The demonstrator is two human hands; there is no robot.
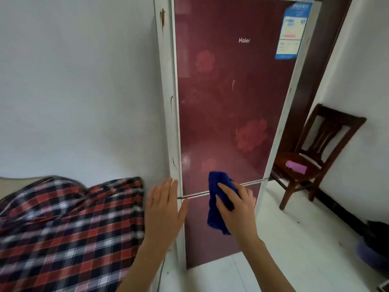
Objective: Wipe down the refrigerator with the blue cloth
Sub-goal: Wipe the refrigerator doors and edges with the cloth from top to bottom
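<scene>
L hand (166,209): flat, fingers straight, on fridge (231,91) edge.
R hand (235,211): I grip blue cloth (214,186) against door seam (195,194).
Next: door runs tall, mostly above cloth; R nearer.

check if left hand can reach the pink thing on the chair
Probably not: the left hand rests on the left edge of the refrigerator; the pink thing lies on the chair past its right side, with the right hand between.
</scene>
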